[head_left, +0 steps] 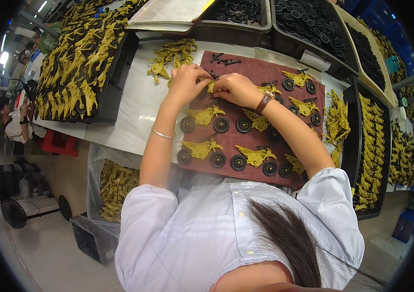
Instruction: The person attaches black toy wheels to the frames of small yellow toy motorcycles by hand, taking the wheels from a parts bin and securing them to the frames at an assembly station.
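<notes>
Head view. My left hand [186, 82] and my right hand [236, 88] meet at about 12 o'clock from the middle of the maroon work mat [255, 68]. Both hands close on one yellow toy motorcycle body [211, 86], which sits between my fingertips just above the mat's upper left part. The left hand pinches it from the 9 o'clock side; the right hand grasps it from the 3 o'clock side. Only a small strip of the yellow piece shows between the fingers, so I cannot tell its exact tilt.

A silver bracelet [162, 134] circles my left wrist. A brown-strapped watch [264, 102] sits on my right wrist.

On the mat, at 6 o'clock from my hands, assembled yellow motorcycles with black wheels [202, 148] lie in rows. More of them lie at 3 o'clock, partly under my right forearm. Small black parts [224, 60] lie on the mat at 12 o'clock, near the hands.

At 11 o'clock, a loose pile of yellow bodies [173, 56] rests on the white table [129, 112]. At 9 to 10 o'clock, a black tray of yellow bodies [78, 68] stands well apart. At 1 o'clock, a bin of black wheels [309, 22] stands beyond the mat. At 3 o'clock, a second tray of yellow bodies [372, 141] sits beside the mat. At 7 o'clock, below the table edge, a clear bag of yellow bodies [114, 185] stands.
</notes>
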`<state>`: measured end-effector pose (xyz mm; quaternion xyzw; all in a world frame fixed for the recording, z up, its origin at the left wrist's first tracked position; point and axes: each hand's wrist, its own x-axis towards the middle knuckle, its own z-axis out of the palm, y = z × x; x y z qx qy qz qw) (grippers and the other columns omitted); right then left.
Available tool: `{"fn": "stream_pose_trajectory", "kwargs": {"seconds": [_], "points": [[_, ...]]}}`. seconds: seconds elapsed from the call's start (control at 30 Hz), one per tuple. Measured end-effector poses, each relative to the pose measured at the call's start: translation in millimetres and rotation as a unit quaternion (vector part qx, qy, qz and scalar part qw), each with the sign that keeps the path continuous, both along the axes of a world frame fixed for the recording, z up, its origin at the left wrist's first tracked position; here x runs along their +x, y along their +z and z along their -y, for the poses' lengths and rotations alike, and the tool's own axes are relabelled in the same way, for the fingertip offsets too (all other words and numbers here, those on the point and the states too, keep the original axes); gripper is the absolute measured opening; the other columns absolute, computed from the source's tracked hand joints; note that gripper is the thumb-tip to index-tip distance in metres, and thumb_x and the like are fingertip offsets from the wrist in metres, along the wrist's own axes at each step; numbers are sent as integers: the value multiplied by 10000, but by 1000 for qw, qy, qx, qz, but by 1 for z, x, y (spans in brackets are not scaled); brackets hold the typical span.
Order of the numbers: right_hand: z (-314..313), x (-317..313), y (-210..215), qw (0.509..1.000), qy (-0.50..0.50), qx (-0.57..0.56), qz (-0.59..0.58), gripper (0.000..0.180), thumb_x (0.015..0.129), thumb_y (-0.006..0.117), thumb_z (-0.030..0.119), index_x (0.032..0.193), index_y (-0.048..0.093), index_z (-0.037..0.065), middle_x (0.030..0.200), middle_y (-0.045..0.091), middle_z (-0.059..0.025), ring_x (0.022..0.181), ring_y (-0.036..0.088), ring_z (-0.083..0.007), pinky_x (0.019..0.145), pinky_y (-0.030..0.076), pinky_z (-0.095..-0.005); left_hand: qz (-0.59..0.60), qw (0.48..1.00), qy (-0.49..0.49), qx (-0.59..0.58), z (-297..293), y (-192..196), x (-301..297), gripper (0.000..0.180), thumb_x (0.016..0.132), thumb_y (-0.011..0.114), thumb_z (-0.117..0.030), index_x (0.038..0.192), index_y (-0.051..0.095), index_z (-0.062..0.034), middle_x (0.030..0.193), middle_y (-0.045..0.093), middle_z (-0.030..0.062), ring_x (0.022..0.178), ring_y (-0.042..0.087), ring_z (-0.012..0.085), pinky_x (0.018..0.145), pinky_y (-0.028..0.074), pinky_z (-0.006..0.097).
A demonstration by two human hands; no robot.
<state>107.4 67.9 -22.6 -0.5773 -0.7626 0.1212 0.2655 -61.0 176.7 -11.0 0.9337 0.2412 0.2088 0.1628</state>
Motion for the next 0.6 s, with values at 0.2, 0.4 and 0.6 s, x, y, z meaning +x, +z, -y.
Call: {"fn": "stream_pose_trajectory", "kwargs": {"seconds": [0.2, 0.4, 0.6], "points": [[5, -3, 10, 994, 5, 4, 109, 91, 782, 654, 141, 844, 668, 76, 819, 632, -78, 751, 633, -302, 670, 510, -397, 26, 993, -98, -54, 9, -6, -9, 140, 753, 650, -115, 860, 728, -72, 960, 669, 71, 916, 618, 260, 839, 466, 389], [8, -17, 6, 980, 5, 65, 188, 40, 763, 592, 90, 776, 614, 59, 814, 617, -62, 724, 637, -267, 615, 511, -371, 29, 993, -111, 33, 13, -6, -11, 87, 748, 651, -39, 821, 699, -34, 990, 658, 75, 867, 634, 270, 767, 499, 377], [12, -20, 4, 971, 10, 104, 216, 60, 761, 574, 94, 772, 619, 57, 815, 621, -57, 726, 641, -254, 604, 511, -359, 6, 994, -100, 41, 16, -8, -14, 95, 770, 638, -72, 843, 694, -51, 1025, 642, 58, 945, 606, 237, 852, 435, 371]]}}
